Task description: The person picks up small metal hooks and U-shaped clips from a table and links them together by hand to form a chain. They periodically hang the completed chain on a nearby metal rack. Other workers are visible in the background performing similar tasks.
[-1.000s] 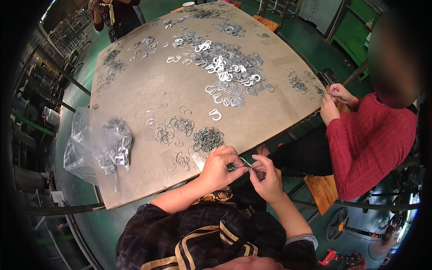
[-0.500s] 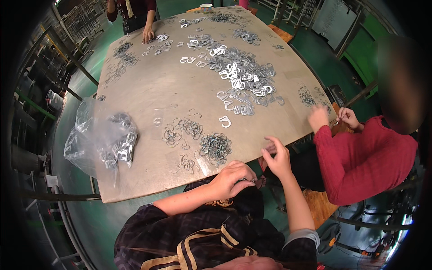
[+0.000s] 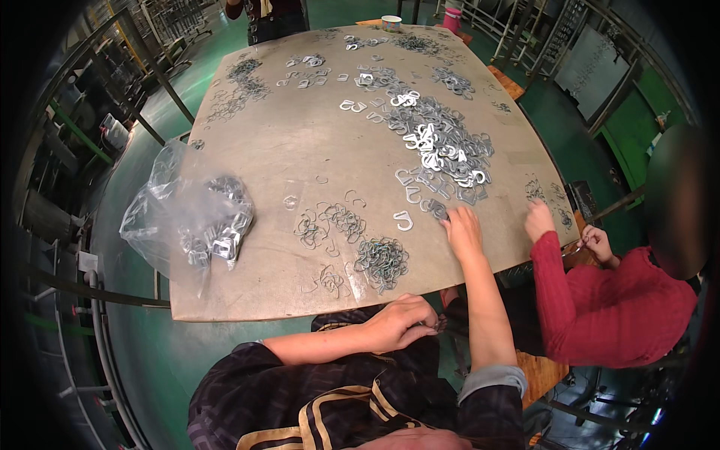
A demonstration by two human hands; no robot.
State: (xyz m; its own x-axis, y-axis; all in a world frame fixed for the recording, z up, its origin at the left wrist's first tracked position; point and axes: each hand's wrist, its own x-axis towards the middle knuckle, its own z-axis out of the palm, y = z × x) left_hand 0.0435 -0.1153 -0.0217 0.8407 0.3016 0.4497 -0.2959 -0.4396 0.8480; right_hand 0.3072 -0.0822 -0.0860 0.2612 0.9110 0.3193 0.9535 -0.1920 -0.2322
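Note:
My left hand [image 3: 409,322] is closed just off the table's near edge, thumb and fingers pinched on something small and dark that I cannot make out. My right hand [image 3: 463,229] reaches over the table with its fingers stretched out, the tips beside the near end of a heap of grey, D-shaped metal pieces [image 3: 433,208]; whether they touch is unclear. A single bright metal piece [image 3: 403,220] lies left of that hand. Between my hands and the bag are a dense pile of thin wire clips [image 3: 381,262] and a looser scatter of them [image 3: 343,220].
A clear plastic bag [image 3: 161,217] holding metal pieces sits on the left corner of the table [image 3: 247,289]. On the right, a co-worker in a red sweater [image 3: 600,307] works close to my right arm. Another person [image 3: 274,21] stands at the far edge. A tub [image 3: 391,23] stands there too.
My right hand has moved forward from the table's near edge to the heap of metal pieces. My left hand stays closed near the edge. The far person's hand has left the table.

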